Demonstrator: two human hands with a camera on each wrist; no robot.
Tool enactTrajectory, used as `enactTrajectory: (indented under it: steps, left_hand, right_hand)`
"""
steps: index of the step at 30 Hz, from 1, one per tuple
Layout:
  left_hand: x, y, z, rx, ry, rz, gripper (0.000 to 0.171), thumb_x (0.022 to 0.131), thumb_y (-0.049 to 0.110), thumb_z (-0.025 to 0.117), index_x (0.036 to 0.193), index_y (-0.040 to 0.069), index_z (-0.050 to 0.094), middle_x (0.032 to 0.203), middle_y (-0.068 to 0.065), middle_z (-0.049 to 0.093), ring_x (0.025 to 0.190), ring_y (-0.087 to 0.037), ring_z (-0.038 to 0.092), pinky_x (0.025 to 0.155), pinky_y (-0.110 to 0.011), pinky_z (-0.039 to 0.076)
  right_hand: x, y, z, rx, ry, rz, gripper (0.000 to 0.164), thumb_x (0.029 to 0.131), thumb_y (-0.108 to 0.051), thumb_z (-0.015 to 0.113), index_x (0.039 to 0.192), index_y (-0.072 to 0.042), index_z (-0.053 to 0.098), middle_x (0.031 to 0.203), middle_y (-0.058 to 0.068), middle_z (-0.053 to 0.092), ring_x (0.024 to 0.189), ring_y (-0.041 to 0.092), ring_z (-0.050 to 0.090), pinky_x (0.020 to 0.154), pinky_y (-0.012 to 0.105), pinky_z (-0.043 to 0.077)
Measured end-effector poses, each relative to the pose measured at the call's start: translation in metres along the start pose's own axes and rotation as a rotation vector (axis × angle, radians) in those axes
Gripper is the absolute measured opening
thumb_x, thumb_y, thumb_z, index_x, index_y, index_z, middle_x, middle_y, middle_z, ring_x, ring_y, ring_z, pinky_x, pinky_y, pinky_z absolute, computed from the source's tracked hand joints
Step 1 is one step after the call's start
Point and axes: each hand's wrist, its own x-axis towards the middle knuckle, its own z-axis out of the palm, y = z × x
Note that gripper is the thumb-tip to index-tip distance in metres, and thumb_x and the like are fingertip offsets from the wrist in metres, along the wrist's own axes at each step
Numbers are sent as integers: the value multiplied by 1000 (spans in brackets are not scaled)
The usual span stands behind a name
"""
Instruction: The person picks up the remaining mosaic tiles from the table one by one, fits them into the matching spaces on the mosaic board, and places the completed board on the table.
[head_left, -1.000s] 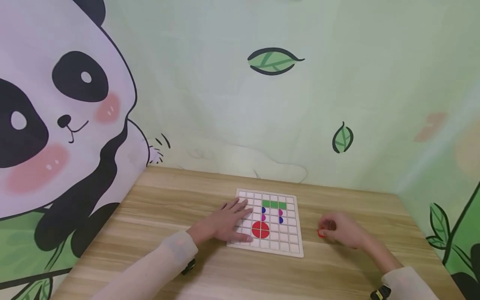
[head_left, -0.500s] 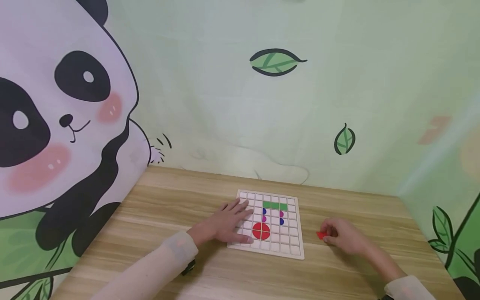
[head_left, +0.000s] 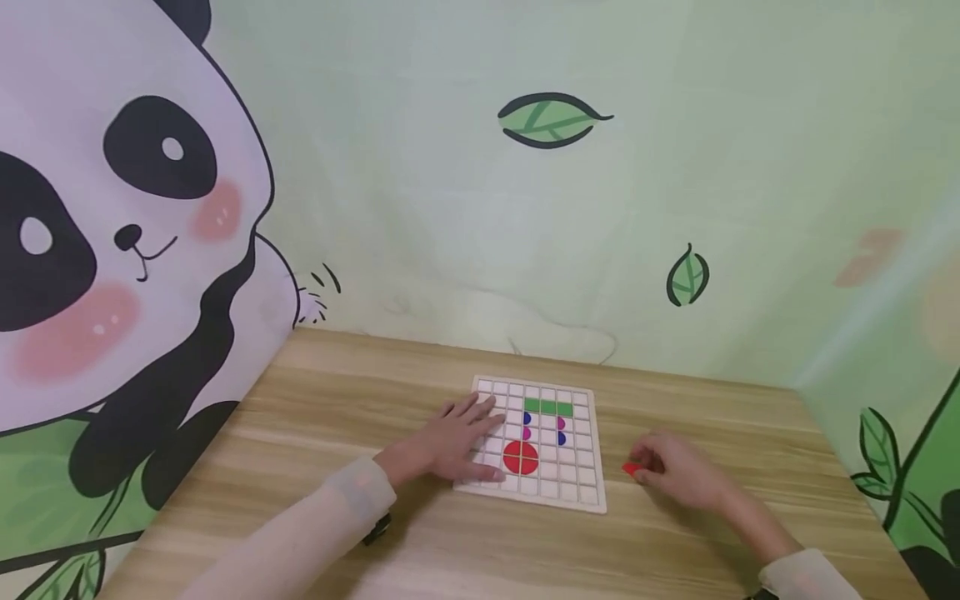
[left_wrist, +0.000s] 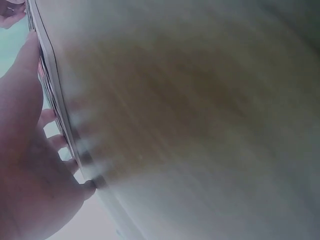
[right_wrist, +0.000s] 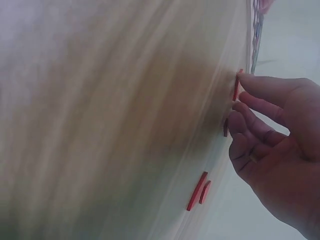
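In the head view, my left hand [head_left: 457,443] lies flat with spread fingers over the left side of a white grid board [head_left: 587,493], hiding part of it. Red quarter pieces [head_left: 521,458] form a disc on the board, below blue and magenta half-round pieces and a green row [head_left: 548,407]. To the right of the board, my right hand [head_left: 686,473] pinches a flat red piece [head_left: 632,471] between thumb and fingertips, low over the table. The right wrist view has this red piece [right_wrist: 237,86] edge-on at the thumb tip.
Several more red pieces [right_wrist: 197,191] lie on the wooden table [head_left: 360,392] under and behind my right hand, seen edge-on in the right wrist view. A green cloth wall [head_left: 450,208] with a panda drawing stands behind the table and at its left.
My right hand has shifted slightly left toward the board with the red piece, which now shows more at the fingertips. My left hand stays in place on the board.
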Motion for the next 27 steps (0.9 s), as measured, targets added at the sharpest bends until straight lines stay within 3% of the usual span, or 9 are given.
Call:
enactTrajectory:
  steps: [10, 27]
  left_hand:
    - [-1, 0, -2, 0, -2, -5, 102, 93, 84, 51, 170, 23, 25, 179, -8, 10, 163, -37, 4, 127, -64, 15]
    - [0, 2, -2, 7, -16, -8, 102, 93, 83, 53, 170, 22, 26, 179, -8, 10, 163, -38, 5, 127, -64, 15]
  right_hand:
    - [3, -3, 5, -7, 22, 70, 14, 90, -4, 82, 96, -9, 70, 93, -1, 61, 84, 12, 57, 71, 28, 52]
    - [1, -4, 0, 48, 4, 61, 17, 92, -3, 81, 93, -11, 66, 85, -4, 62, 78, 9, 55, 66, 26, 49]
